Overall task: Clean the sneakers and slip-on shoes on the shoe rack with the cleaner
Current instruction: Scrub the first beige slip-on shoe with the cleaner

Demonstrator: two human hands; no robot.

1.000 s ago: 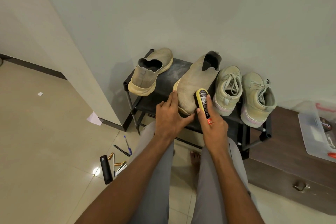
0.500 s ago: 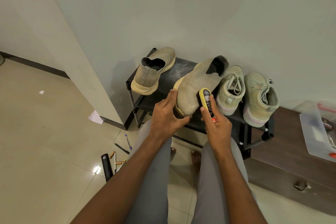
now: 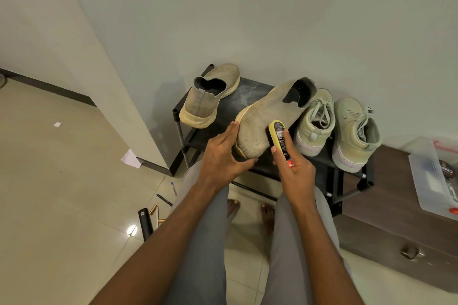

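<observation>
My left hand [image 3: 224, 156] grips one slip-on [image 3: 267, 119] at the rack's [image 3: 250, 89] front edge, right hand [image 3: 295, 168] clasps the cleaner [image 3: 280, 136] against it — other slip-on [image 3: 208, 96] and sneakers [image 3: 334, 126] apparently remain.

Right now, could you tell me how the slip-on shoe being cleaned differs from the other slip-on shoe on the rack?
The held slip-on shoe is tipped up at the toe, gripped by the left hand, while the far slip-on shoe sits flat on the shoe rack, untouched. The held one points its toe toward the person; the far one shows its heel. The cleaner in the right hand presses only the held one. Both are beige knit with pale soles.
</observation>
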